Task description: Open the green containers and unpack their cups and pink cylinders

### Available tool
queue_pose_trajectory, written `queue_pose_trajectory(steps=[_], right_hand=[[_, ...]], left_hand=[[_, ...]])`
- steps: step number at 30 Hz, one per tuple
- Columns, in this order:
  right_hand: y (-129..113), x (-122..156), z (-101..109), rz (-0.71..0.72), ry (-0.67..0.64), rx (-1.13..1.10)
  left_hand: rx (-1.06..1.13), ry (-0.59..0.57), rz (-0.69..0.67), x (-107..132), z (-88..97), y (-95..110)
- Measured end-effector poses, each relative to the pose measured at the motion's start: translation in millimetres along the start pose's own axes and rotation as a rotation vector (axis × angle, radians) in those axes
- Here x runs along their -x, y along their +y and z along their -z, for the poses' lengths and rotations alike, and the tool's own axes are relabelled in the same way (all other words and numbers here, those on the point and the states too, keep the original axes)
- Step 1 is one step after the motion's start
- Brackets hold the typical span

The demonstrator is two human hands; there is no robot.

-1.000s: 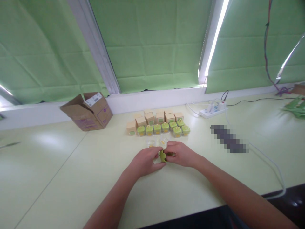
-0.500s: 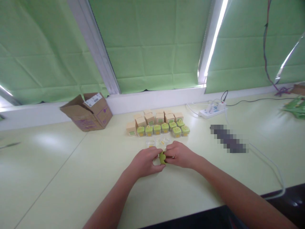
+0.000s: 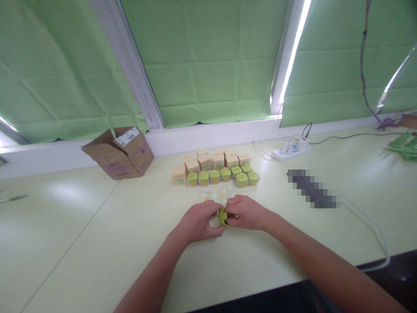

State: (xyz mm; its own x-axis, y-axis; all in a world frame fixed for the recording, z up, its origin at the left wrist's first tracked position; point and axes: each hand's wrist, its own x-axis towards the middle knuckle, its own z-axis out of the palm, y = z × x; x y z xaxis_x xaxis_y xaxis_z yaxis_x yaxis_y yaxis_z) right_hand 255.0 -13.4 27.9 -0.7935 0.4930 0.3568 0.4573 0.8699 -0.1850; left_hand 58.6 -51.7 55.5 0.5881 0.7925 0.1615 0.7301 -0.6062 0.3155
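Observation:
A small yellow-green lid-like piece (image 3: 223, 217) with a rounded tab sits between my two hands, low over the table. My left hand (image 3: 202, 221) pinches it from the left with thumb and fingers. From the right, my right hand (image 3: 246, 212) grips it with curled fingers, which partly hide it. Just beyond my fingers lie small clear plastic pieces (image 3: 225, 193) with bits of yellow. Behind those stand several small clear containers with green lids (image 3: 215, 176) and loop handles. Several small cardboard boxes (image 3: 205, 162) with green labels stand at their back.
An open cardboard carton (image 3: 125, 154) stands at the back left against the wall. At the back right lies a white power strip (image 3: 291, 150) with cables. A pixelated dark object (image 3: 312, 189) rests to the right, near a white cable (image 3: 365, 217) running to the table's edge.
My right hand has shifted very slightly downward and its fingers have curled a little more at the green piece. Everything else stays in place.

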Motion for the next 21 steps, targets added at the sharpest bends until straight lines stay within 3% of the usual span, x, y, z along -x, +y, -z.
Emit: queue_pose_trajectory(steps=[7,15,21], right_hand=[[4,3,-4,0.007,0.062,-0.098],[1,6,6,-0.025,0.083,-0.226],[1,6,11,-0.011,0.113,-0.288]], left_hand=[[0.019,0.009,0.013,-1,1.1,1],[0.012,0.058,0.015,-1,1.4,2],[-0.047,0.122,-0.059,-2,0.1,0]])
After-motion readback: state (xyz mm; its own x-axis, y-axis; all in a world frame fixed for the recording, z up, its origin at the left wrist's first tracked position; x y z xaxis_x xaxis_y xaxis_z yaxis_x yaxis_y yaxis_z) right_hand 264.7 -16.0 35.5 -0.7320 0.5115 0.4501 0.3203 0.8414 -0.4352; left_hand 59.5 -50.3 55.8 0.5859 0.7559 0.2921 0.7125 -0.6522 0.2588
